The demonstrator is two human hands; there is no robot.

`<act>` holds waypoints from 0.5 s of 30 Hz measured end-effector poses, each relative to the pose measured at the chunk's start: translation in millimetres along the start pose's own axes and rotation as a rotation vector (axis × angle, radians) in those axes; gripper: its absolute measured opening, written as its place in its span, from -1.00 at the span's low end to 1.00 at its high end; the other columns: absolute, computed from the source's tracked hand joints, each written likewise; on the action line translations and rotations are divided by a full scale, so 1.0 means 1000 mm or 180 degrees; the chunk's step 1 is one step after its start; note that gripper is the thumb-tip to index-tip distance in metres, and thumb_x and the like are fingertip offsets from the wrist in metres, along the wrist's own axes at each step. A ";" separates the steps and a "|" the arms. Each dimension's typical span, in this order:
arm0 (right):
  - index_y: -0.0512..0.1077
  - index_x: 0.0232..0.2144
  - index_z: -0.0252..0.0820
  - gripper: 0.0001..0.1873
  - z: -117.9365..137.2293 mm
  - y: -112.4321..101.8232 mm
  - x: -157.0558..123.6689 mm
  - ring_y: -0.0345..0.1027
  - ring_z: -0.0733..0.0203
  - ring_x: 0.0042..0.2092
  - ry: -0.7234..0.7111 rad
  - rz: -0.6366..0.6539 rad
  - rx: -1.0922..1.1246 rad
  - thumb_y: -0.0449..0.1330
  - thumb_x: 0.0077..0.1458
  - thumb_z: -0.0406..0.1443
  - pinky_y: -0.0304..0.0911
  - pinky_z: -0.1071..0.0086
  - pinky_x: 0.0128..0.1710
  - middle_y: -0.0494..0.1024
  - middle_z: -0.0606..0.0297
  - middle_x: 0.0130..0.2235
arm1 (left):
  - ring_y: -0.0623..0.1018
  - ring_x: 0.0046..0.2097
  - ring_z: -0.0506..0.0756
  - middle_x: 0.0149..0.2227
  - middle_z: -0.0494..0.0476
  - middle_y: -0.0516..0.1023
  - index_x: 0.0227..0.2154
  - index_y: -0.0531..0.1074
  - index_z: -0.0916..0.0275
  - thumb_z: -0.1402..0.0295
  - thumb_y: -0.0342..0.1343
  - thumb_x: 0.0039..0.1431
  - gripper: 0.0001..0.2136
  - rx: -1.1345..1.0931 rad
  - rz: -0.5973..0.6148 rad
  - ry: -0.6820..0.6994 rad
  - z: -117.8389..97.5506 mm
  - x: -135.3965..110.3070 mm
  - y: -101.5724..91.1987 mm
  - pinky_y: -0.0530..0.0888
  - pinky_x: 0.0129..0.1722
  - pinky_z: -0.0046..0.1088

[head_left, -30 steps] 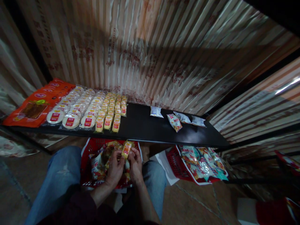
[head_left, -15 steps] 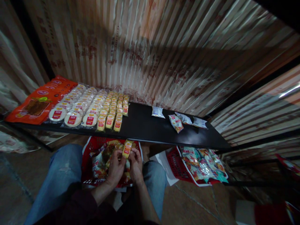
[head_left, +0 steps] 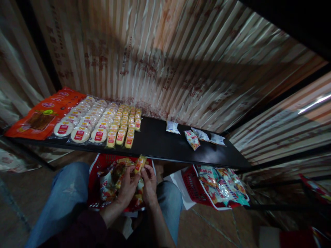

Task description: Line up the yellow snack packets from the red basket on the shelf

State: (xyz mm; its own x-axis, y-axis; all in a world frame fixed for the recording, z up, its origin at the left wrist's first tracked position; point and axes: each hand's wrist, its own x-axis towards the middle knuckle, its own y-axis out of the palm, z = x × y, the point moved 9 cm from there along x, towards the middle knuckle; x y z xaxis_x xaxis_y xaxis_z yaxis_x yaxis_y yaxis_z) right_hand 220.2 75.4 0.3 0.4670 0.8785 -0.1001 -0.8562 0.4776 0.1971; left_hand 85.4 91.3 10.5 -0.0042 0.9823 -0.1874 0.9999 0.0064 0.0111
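Observation:
Between my two hands is a small yellow snack packet (head_left: 140, 164) with a red and white label, tilted to the right. My left hand (head_left: 128, 183) pinches its left side, and my right hand (head_left: 149, 181) has its fingers closed at its right edge. Both hands are above a red basket (head_left: 93, 179) of mixed snack bags, between my knees. On the black shelf (head_left: 155, 141) just beyond, similar yellow packets (head_left: 120, 136) stand in rows. Left of them are rows of round white crackers (head_left: 80, 133) in clear wrappers.
A large orange bag (head_left: 41, 115) lies at the shelf's left end. Several small white packets (head_left: 191, 139) lie scattered on its right half. A second red basket (head_left: 190, 184) full of snack bags (head_left: 219, 184) stands under the shelf at right. Patterned curtain (head_left: 155, 62) hangs behind.
The yellow packet has tilted further to the right in my hands. My view has shifted slightly; the shelf goods look unchanged.

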 end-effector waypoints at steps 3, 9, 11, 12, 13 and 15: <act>0.43 -0.30 -0.14 -0.70 -0.002 -0.001 -0.003 0.38 0.19 -0.19 0.0000 -0.0037 -0.0042 0.30 -0.09 -0.14 0.28 0.33 -0.12 0.50 0.31 -0.26 | 0.52 -0.09 0.17 -0.14 0.23 0.52 -0.22 0.34 0.23 0.16 0.08 -0.04 -0.66 -0.0021 -0.0015 -0.0013 0.009 0.001 0.000 0.41 -0.03 -0.21; 0.48 -0.32 -0.10 -0.75 -0.002 0.003 -0.010 0.38 0.17 -0.13 0.0009 0.0085 -0.0144 0.24 -0.01 -0.10 0.25 0.34 -0.08 0.53 0.28 -0.22 | 0.55 -0.13 0.18 -0.15 0.23 0.56 -0.19 0.38 0.25 0.17 0.10 -0.06 -0.63 -0.0293 0.0019 -0.0322 0.028 0.001 -0.001 0.42 -0.05 -0.21; 0.50 -0.33 -0.10 -0.75 0.002 0.005 -0.011 0.38 0.16 -0.11 -0.0032 0.0142 -0.0195 0.23 0.00 -0.10 0.25 0.33 -0.08 0.54 0.26 -0.18 | 0.54 -0.09 0.18 -0.14 0.22 0.57 -0.18 0.41 0.25 0.18 0.08 -0.04 -0.64 -0.0489 0.0043 -0.0450 0.033 0.002 -0.001 0.41 -0.04 -0.23; 0.51 -0.33 -0.11 -0.76 0.004 0.004 -0.011 0.38 0.15 -0.10 -0.0058 0.0133 -0.0211 0.24 -0.01 -0.10 0.25 0.33 -0.08 0.54 0.26 -0.16 | 0.53 -0.06 0.19 -0.12 0.23 0.57 -0.18 0.43 0.25 0.19 0.07 -0.03 -0.64 -0.0590 0.0023 -0.0505 0.035 0.002 -0.001 0.41 -0.03 -0.24; 0.52 -0.34 -0.11 -0.76 0.005 0.004 -0.011 0.38 0.15 -0.09 -0.0077 0.0116 -0.0218 0.25 -0.02 -0.10 0.24 0.32 -0.07 0.55 0.26 -0.16 | 0.52 -0.03 0.19 -0.09 0.23 0.56 -0.19 0.44 0.25 0.20 0.07 -0.03 -0.65 -0.0685 -0.0024 -0.0568 0.038 0.003 -0.002 0.41 -0.03 -0.24; 0.53 -0.34 -0.11 -0.75 0.006 0.002 -0.011 0.38 0.13 -0.07 -0.0083 0.0068 -0.0204 0.27 -0.05 -0.11 0.24 0.30 -0.05 0.56 0.25 -0.16 | 0.50 -0.01 0.20 -0.06 0.25 0.55 -0.21 0.46 0.25 0.21 0.08 -0.05 -0.66 -0.0830 -0.0154 -0.0728 0.047 0.003 -0.005 0.41 -0.04 -0.26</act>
State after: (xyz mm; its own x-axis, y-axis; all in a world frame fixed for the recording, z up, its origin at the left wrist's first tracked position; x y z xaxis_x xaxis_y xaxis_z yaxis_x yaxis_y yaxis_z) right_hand 214.9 66.8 7.6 0.4534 0.8885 -0.0709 -0.8780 0.4589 0.1360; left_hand 80.9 85.4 -35.9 -0.0192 0.9124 -0.4088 0.9618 0.1286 0.2418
